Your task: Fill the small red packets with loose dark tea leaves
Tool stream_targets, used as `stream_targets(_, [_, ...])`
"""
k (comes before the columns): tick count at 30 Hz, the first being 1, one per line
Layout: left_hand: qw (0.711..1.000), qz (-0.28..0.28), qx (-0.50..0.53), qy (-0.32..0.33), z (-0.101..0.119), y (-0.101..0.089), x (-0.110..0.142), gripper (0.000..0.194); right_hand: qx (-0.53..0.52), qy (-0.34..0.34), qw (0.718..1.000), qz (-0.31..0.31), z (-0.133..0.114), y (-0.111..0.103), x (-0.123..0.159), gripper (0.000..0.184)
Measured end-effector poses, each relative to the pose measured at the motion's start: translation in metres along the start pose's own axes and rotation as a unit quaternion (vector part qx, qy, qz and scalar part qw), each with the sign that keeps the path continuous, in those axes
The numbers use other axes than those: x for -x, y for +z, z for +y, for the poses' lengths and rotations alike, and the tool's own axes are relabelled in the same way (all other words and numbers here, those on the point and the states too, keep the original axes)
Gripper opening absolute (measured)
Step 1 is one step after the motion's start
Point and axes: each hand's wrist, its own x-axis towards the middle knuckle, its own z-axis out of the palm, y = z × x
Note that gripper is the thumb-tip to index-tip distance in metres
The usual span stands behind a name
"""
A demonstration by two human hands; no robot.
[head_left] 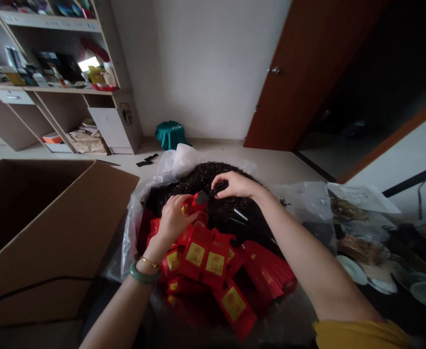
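Note:
My left hand [176, 218], with a green bangle and a gold bracelet at its wrist, is closed round a small red packet [190, 205]. The packet tilts so that its dark end faces right. Just to the right, my right hand [236, 185] has its fingers curled together over a heap of dark dried tea leaves [213, 169], with a dark clump of leaves between the fingertips. The heap lies in a large clear plastic bag [136, 218]. Several red packets with gold labels [205, 257] are piled below my hands, beside a fanned stack of flat red packets [265, 271].
A big open cardboard box [89, 213] stands close on the left. To the right are clear bags and round lids [353, 269]. A green cloth-covered bin [171, 134] is by the wall, near a shelf unit [120, 116] and a brown door [292, 77].

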Motion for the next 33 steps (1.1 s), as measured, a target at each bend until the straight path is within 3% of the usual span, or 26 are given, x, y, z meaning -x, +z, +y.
stream_targets(3, [1.0, -0.004, -0.003, -0.011, 0.002, -0.001, 0.0, 0.03, -0.016, -0.024, 1.0, 0.011, -0.029, -0.008, 0.006, 0.024])
stream_targets(8, [1.0, 0.005, 0.0, -0.027, 0.003, -0.002, 0.001, 0.031, 0.038, 0.0, 0.999, 0.016, -0.065, 0.002, 0.009, 0.025])
stream_targets(15, [0.998, 0.025, 0.007, -0.05, 0.0, -0.001, 0.001, 0.033, 0.004, -0.017, 0.997, 0.068, -0.063, 0.018, 0.006, 0.045])
stream_targets(21, [0.998, 0.02, 0.003, -0.057, -0.001, 0.001, 0.001, 0.034, -0.08, -0.04, 0.994, 0.063, -0.062, 0.034, 0.005, 0.04])
stream_targets(23, [0.998, 0.023, 0.002, -0.058, -0.002, 0.001, 0.001, 0.034, -0.13, -0.062, 0.988, 0.049, -0.055, 0.033, -0.001, 0.039])
stream_targets(25, [0.998, 0.027, 0.0, -0.061, -0.003, 0.001, 0.001, 0.034, -0.144, -0.043, 0.987, 0.064, -0.037, 0.031, -0.012, 0.04])
stream_targets(27, [0.997, 0.028, -0.004, -0.065, -0.003, 0.0, 0.0, 0.034, -0.071, 0.028, 0.992, 0.1, -0.011, 0.031, -0.024, 0.046])
stream_targets(28, [0.997, 0.028, -0.004, -0.065, -0.004, 0.0, 0.0, 0.034, 0.017, 0.074, 0.993, 0.094, 0.004, 0.034, -0.029, 0.049])
stream_targets(29, [0.998, 0.028, -0.004, -0.064, -0.004, -0.001, 0.0, 0.034, 0.108, 0.107, 0.987, 0.046, 0.018, 0.04, -0.033, 0.051])
stream_targets(33, [0.998, 0.041, -0.001, -0.054, -0.007, -0.002, 0.0, 0.034, 0.162, 0.131, 0.977, -0.047, 0.064, 0.081, -0.038, 0.058])
